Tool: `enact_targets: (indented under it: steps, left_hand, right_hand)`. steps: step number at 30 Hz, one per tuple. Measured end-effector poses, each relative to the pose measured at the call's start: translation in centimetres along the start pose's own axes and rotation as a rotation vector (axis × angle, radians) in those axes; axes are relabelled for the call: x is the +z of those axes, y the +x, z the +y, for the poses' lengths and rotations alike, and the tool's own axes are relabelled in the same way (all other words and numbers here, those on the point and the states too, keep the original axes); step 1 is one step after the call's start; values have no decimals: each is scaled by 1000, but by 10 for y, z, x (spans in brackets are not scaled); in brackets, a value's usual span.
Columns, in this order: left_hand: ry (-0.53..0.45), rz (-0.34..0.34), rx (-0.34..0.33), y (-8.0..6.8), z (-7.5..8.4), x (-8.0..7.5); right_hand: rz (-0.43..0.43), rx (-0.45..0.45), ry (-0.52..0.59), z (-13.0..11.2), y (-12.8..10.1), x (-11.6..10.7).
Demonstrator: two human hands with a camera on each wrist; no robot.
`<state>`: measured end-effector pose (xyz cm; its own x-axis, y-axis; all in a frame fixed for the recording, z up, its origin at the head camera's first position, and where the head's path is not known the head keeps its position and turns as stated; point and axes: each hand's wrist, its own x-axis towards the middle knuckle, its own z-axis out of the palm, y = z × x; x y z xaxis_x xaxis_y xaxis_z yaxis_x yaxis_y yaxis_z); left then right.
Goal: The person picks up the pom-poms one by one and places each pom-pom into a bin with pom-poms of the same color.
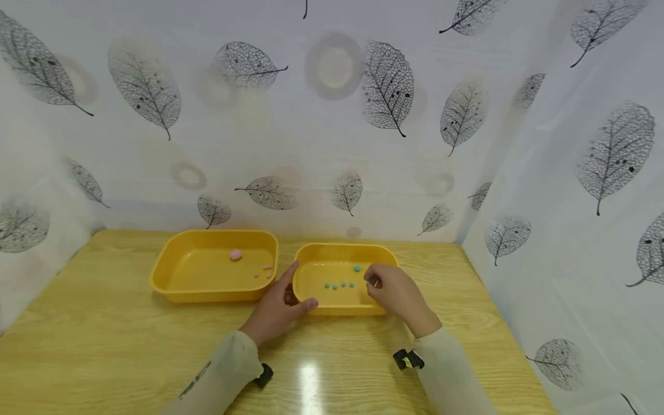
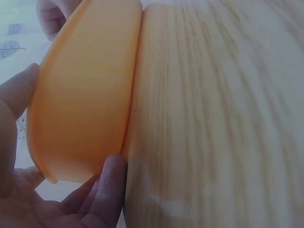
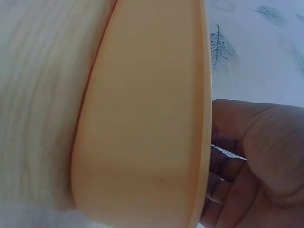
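Observation:
My left hand (image 1: 277,311) holds the near left corner of the right yellow tray (image 1: 337,310), its thumb at the front rim and its fingers along the left side. In the left wrist view the fingers (image 2: 111,185) touch the tray's outer wall (image 2: 85,95). Inside the tray, several small teal balls (image 1: 343,284) form a row, with a larger teal piece (image 1: 357,268) behind them. My right hand (image 1: 396,291) reaches over the tray's right side and pinches a small teal ball (image 1: 368,282), mostly hidden by the fingertips. The tray wall (image 3: 142,114) hides those fingertips in the right wrist view.
A second yellow tray (image 1: 212,297) stands to the left, holding a larger pink ball (image 1: 236,254) and several small pink balls (image 1: 256,275). Both trays rest on a wood-grain table (image 1: 129,346). A white leaf-patterned curtain (image 1: 311,132) closes off the back and sides.

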<state>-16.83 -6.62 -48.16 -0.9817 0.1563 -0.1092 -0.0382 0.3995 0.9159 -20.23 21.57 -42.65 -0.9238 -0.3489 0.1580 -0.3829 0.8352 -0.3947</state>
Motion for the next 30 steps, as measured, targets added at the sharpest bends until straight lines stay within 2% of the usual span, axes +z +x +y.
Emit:
enact_targets:
  steps: [10,22,30]
  left_hand:
    - [25,5,-4,1,-1,1]
    - [11,15,-7,-1,0,1]
    - [13,17,-2,0,0,0]
  right_hand:
    - [-151,75,-58,-3,28,4]
    - [-206,35,-144,1,47,19]
    - [-226,59,-177,1,48,24]
